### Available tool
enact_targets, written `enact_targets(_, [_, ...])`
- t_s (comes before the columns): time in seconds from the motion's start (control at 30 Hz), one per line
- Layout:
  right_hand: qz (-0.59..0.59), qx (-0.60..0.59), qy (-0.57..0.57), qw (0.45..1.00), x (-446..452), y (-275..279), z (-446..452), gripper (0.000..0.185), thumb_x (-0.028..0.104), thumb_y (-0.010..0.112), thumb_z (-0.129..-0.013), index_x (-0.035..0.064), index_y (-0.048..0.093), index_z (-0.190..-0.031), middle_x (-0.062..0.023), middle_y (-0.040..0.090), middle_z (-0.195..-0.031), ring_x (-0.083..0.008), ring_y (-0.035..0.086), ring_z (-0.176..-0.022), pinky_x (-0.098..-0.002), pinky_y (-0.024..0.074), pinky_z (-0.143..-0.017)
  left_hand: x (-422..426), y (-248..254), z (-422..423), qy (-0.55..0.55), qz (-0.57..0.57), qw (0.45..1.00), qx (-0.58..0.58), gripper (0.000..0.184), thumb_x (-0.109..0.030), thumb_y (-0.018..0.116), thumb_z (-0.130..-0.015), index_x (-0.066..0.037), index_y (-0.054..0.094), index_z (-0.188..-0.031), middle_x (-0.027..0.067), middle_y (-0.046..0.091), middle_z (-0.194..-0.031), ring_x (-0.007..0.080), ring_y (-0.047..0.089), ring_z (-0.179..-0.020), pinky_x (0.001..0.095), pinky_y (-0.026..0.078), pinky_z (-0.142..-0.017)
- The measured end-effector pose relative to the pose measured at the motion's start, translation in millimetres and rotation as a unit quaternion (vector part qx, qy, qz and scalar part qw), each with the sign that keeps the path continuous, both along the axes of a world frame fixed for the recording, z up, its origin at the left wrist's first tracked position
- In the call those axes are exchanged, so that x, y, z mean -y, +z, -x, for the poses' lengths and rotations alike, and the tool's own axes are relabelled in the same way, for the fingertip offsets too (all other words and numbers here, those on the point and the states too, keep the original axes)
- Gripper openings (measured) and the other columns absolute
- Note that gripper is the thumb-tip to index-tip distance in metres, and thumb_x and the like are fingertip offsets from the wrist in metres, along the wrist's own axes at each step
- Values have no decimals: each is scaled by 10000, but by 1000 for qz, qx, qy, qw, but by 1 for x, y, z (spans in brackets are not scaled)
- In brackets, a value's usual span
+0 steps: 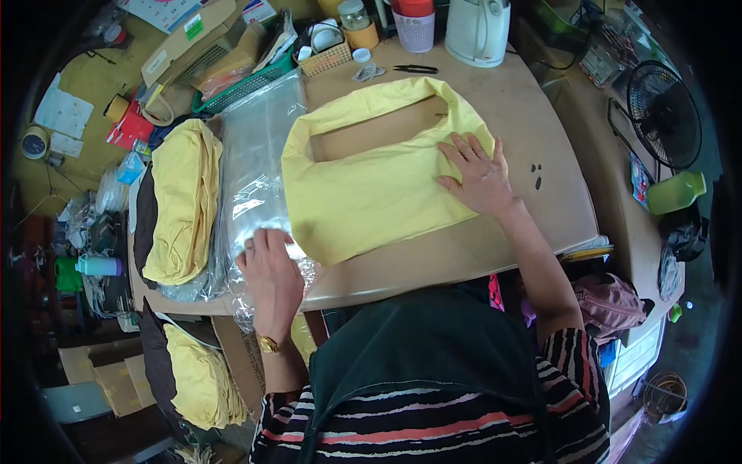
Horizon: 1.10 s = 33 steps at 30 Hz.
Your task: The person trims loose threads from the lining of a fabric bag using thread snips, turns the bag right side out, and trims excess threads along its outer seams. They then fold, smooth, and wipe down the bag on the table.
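A yellow cloth shoulder bag (379, 189) lies flat on the table, its wide strap looped toward the far side. My right hand (479, 174) rests on the bag's right part, palm down with fingers spread. To the left of it is a stack of clear plastic bags (259, 155), shiny and partly under the yellow bag's left edge. My left hand (270, 271) is at the near end of that stack, fingers curled down onto the plastic bag; the fingertips are partly hidden.
A pile of folded yellow bags (185, 201) lies left of the plastic, and another yellow pile (202, 379) sits lower, beside the table. Tweezers (416, 69), a white kettle (478, 31) and a basket (325, 58) stand along the back. A black fan (663, 112) is at right.
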State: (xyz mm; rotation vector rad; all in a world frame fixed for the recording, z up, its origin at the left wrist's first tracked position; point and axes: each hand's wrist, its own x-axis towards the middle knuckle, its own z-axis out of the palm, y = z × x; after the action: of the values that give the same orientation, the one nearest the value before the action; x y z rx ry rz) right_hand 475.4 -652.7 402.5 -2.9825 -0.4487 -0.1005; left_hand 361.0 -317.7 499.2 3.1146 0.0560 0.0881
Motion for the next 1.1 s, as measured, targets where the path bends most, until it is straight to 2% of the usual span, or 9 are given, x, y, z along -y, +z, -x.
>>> enact_targets(0.07, [8,49,6,999,-17,-2,0,593,548,448,-947,219,412,-1439,-97,354,-1518,-317,275,-1428,-652,126,-1127,28,-2,-9,-70,30,988,134,539,-217,605,-849,-95,458,-1353,185,367,-1474,389,336,-1362,611,233,-1064])
enact_targets(0.13, [16,93,15,995,-26,-10,2,594,547,442,-950,219,405,-1444,-104,350,-1521,-330,271,-1429,-652,122,-1128,74,-16,-29,-122,58,986,96,648,-348,555,-914,-119,336,-1478,184,186,-1581,415,132,-1458,668,63,-1109])
enact_targets(0.2, [3,77,40,996,-27,-19,-2,595,536,447,-952,218,395,-1452,-108,339,-1528,-346,260,-1431,-662,127,-1122,81,-76,-54,-128,47,986,92,670,-439,486,-947,-136,286,-1510,173,159,-1590,432,113,-1455,728,34,-1066])
enact_targets(0.33, [-32,58,32,997,-15,-17,-8,597,525,461,-949,217,390,-1456,-115,326,-1535,-347,254,-1435,-666,144,-1115,73,-112,-70,-142,40,985,93,683,-497,444,-950,-149,280,-1515,166,161,-1591,437,118,-1452,748,31,-1050])
enact_targets(0.63, [-25,81,21,996,-9,-15,34,671,547,541,-895,206,391,-1452,-144,348,-1510,-359,299,-1404,-685,213,-1074,54,-103,-38,-127,50,990,18,772,-572,517,-890,-142,319,-1499,176,221,-1570,458,169,-1431,734,102,-1046])
enact_targets(0.83, [-29,8,-65,997,7,-12,57,858,591,501,-898,1,284,-1480,-165,235,-1568,-338,193,-1459,-586,131,-1151,51,-102,-17,-145,72,986,-28,800,-595,518,-883,-115,326,-1493,194,221,-1566,477,173,-1423,719,121,-1052])
enact_targets(0.97, [-2,12,-148,989,27,-19,42,851,576,482,-912,-28,279,-1476,-194,221,-1566,-319,182,-1466,-617,101,-1143,53,-95,-19,-148,69,986,-27,782,-570,531,-887,-111,333,-1488,202,228,-1560,482,189,-1417,716,128,-1054])
enact_targets(1.03, [40,33,-136,989,23,-23,40,821,555,474,-921,-27,294,-1471,-193,224,-1566,-311,182,-1467,-621,104,-1141,61,-87,-22,-115,76,987,-83,756,-537,549,-888,-105,351,-1476,211,252,-1546,469,217,-1413,713,145,-1053])
enact_targets(1.1, [58,68,-81,993,3,-11,41,762,518,463,-937,-16,325,-1463,-182,235,-1566,-298,184,-1469,-625,117,-1139,80,-86,-34,-155,104,982,-10,736,-536,547,-889,-122,369,-1470,211,257,-1542,445,228,-1416,714,151,-1058])
